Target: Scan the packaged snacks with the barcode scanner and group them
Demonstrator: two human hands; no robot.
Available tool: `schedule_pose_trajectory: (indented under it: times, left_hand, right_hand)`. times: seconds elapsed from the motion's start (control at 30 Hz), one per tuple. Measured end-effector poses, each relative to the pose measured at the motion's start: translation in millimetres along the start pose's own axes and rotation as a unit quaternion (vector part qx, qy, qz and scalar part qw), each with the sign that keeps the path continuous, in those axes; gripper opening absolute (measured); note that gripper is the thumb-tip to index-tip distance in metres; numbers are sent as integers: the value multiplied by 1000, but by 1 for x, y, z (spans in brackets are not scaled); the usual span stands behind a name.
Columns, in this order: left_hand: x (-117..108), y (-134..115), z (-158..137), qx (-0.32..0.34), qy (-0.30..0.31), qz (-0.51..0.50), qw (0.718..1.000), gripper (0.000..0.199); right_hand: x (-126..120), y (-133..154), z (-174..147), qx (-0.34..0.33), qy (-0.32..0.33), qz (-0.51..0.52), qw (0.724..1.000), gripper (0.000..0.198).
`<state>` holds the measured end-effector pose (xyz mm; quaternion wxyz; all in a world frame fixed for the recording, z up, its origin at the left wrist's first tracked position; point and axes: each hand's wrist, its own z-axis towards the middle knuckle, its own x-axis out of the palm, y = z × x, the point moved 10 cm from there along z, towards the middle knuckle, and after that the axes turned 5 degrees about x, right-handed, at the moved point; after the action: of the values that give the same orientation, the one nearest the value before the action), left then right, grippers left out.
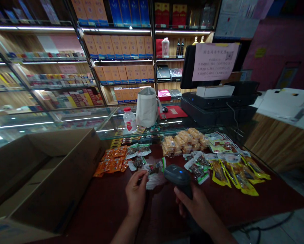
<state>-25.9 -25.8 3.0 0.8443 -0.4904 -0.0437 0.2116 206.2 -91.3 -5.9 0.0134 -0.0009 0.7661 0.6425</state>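
Note:
My left hand [136, 191] is closed, thumb and fingers pinching the near end of a small clear snack packet [155, 166] with a green edge. A pale patch lies just below that packet; I cannot make out what it is. In my right hand [195, 203] is a dark barcode scanner [177, 175] with a blue light on top, its head close to the packet's right side. Similar green-and-clear snack packets [198, 166] lie right of the scanner, and a few more packets [138, 150] rest beyond my left hand. Orange snack sachets [112, 159] lie to the left.
An open cardboard box [52, 189] stands at left. Yellow-edged packs [237, 171] and wrapped tan snacks [184, 140] cover the right and back of the dark red tabletop [101, 210]. Behind are a bottle [129, 121], a white bag [147, 108] and a monitor [189, 67].

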Motion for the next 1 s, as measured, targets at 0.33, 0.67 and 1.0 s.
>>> schedule_pose_trajectory:
  times: [0.33,0.67,1.0]
  left_hand:
    - [3,6,-1,-18,18,8,1000,21]
    - [28,63,-9,-244,50,-90,964,33]
    - [43,65,26,-265,43,15,963,14]
  right_hand:
    - [0,-7,3,-3,17,-27,999,48]
    - [-15,-13,-2,0,-28,-8,1000,53]
    - [-32,-37,-6,20,-4,4,1000,55]
